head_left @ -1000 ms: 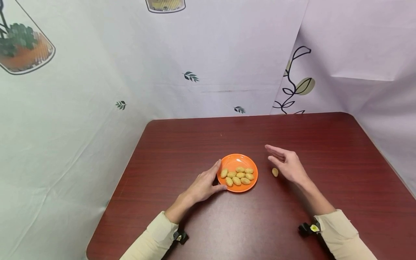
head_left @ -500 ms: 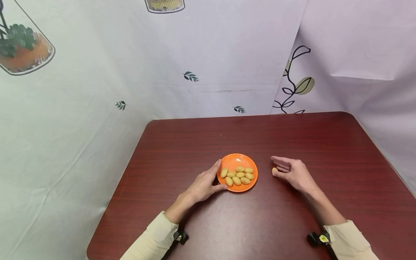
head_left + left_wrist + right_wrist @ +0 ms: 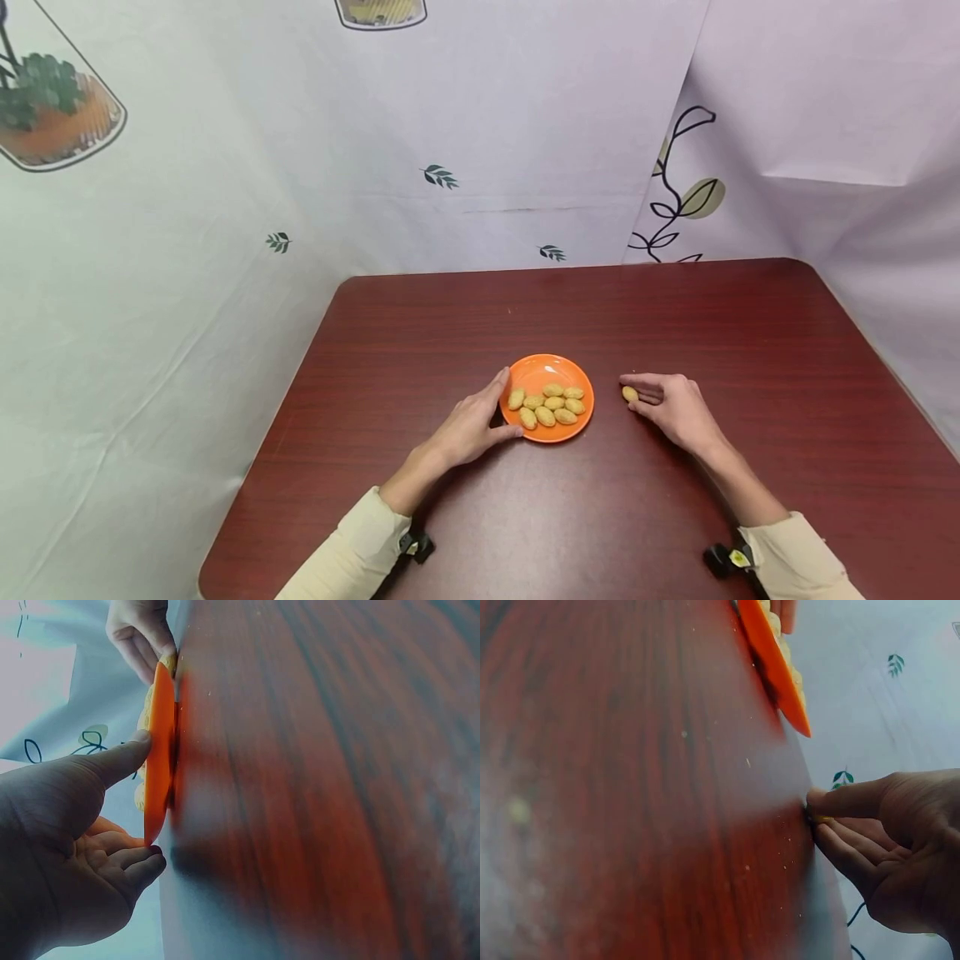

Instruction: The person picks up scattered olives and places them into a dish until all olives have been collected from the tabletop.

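Observation:
A small orange plate (image 3: 542, 374) sits near the middle of the table, with several oval, tan, rough-skinned nuts (image 3: 553, 403) gathered mostly in its near half. My left hand (image 3: 474, 422) grips the plate at its left side; in the left wrist view the thumb lies over the rim and the fingers curl at its edge. Right of the plate, a single nut (image 3: 630, 394) is between the thumb and fingers of my right hand (image 3: 678, 412). In the right wrist view the right fingertips are down at the tabletop and mostly hide that nut.
The dark red wooden table (image 3: 420, 333) has rounded far corners and reaches a pale printed cloth (image 3: 495, 125) behind and at the sides. Small crumbs (image 3: 748, 763) dot the tabletop near the plate. A black camera (image 3: 720, 560) is strapped at each wrist.
My right hand has come down to the loose nut, closed its thumb and fingers on it, and shifted it slightly left. The left hand and the plate have stayed in place.

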A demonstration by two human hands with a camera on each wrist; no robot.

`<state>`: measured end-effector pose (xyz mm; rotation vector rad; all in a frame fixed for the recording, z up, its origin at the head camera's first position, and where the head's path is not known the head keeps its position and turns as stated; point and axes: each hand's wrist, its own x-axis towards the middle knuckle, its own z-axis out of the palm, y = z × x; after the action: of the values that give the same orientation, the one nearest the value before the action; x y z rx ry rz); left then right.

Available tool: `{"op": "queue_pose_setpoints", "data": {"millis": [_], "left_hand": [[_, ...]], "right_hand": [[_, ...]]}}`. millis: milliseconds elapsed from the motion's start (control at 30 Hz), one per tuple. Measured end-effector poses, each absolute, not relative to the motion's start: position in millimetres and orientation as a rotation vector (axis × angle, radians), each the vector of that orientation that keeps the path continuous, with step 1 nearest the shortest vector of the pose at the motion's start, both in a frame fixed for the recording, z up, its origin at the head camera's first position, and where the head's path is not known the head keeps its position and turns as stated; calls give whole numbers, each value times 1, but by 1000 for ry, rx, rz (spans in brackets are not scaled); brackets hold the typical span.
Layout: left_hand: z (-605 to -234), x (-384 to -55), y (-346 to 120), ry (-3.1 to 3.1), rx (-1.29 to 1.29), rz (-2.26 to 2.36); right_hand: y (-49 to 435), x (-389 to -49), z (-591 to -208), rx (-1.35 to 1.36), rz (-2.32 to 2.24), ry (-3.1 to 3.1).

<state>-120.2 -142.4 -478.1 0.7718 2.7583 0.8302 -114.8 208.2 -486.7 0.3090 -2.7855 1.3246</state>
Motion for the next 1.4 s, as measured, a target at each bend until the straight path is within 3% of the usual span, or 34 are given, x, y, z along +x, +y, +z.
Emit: {"op": "queue_pose_setpoints", "data": {"millis": [700, 1400], "left_hand": [[-477, -121, -144, 2762, 776, 820], [-476, -120, -143, 2744, 783, 826]], "right_hand": [[180, -131, -467, 372, 1325, -2690], [116, -164, -476, 790, 1537, -2705]]}}
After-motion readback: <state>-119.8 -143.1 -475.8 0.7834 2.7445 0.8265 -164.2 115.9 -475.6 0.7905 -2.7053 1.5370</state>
